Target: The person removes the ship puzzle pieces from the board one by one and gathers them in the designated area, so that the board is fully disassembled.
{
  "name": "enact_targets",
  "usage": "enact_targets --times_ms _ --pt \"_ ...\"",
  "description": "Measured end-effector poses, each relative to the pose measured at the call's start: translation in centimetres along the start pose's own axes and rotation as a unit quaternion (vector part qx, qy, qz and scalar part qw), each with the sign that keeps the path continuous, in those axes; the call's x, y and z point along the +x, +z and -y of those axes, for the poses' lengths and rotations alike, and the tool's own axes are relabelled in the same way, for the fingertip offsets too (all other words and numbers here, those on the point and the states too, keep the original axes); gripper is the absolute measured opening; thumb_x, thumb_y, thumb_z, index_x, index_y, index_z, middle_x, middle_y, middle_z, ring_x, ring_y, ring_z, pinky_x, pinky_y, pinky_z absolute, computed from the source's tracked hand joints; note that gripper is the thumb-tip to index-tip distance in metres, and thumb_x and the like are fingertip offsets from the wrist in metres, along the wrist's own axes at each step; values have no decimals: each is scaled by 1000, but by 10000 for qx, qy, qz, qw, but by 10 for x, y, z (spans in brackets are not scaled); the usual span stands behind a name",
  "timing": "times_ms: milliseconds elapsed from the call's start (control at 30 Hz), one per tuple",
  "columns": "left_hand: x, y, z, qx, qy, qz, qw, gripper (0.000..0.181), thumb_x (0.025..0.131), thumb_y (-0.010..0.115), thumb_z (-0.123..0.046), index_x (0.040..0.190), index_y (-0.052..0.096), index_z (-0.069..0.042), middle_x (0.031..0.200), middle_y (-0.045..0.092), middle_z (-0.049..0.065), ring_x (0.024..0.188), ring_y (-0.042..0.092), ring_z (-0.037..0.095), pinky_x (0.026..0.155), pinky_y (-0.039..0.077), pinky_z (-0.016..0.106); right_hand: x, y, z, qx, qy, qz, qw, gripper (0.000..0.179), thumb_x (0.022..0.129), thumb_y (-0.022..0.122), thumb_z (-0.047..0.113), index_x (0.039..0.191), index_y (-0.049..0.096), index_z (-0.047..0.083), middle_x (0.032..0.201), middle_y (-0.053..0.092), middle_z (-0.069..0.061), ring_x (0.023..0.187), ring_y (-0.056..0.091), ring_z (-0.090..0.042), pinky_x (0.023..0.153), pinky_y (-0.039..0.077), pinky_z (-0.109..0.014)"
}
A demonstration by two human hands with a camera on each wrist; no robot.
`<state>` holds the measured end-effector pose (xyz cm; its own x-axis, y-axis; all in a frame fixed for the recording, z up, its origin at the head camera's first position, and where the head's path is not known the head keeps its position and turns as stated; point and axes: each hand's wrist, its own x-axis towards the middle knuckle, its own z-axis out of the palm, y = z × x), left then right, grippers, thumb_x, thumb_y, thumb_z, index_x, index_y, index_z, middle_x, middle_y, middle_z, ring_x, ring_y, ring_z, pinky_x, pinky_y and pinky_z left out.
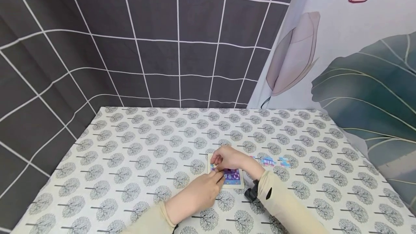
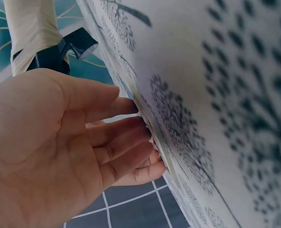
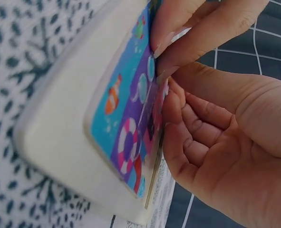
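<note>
A small jigsaw board [image 1: 234, 186] with a pale frame lies on the table under both hands. Its purple and blue sea picture, with a striped swim ring [image 3: 127, 145] and an orange fish [image 3: 112, 94], shows in the right wrist view. My left hand [image 1: 205, 187] reaches in from the near left, its nearly straight fingers [image 2: 126, 126] touching the board. Bent over the board's far part, my right hand [image 1: 231, 157] holds a pinkish puzzle piece [image 3: 165, 89] between thumb and curled index finger at the picture surface. The fingers hide much of that piece.
Loose colourful puzzle pieces [image 1: 268, 160] lie right of the board, beyond the right forearm; another light-blue cluster [image 1: 284, 162] is farther right. A tree-patterned cloth [image 1: 156, 161] covers the table. Behind stands a dark gridded curtain [image 1: 156, 17].
</note>
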<state>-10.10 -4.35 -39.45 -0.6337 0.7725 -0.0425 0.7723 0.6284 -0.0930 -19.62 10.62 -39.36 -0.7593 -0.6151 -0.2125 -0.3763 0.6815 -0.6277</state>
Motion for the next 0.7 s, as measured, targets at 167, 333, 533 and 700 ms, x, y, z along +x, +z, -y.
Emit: enact_targets --times_ms 167,333,533,700 --pt "0 -1 -2 233 22 -57 9997 49 86 61 -22 131 52 -3 137 49 7 128 43 18 93 48 22 1 0 -1 2 -77 12 10000 19 71 75 0 88 68 3 74 62 2 69 56 -9 65 51 -19" --pt "1 -2 -4 145 36 -68 9999 46 89 57 -23 130 53 -2 135 50 7 128 42 19 93 48 23 1 1 0 -28 -53 10 10000 18 71 74 0 87 67 3 74 61 1 69 56 -10 65 51 -20" --pt "2 -4 -5 -95 -86 -132 9998 43 92 54 -25 129 53 -3 135 51 7 126 44 19 96 47 25 -1 4 -3 -265 -310 -180 9990 16 71 74 3 85 67 6 73 59 3 68 54 -8 65 49 -19" --pt "2 -3 -3 -61 -143 -42 9999 45 93 53 -29 131 53 -5 136 51 4 125 45 17 93 48 24 -6 8 -9 -529 -726 -429 9950 15 75 73 6 88 66 11 76 58 7 69 51 -6 67 47 -18"
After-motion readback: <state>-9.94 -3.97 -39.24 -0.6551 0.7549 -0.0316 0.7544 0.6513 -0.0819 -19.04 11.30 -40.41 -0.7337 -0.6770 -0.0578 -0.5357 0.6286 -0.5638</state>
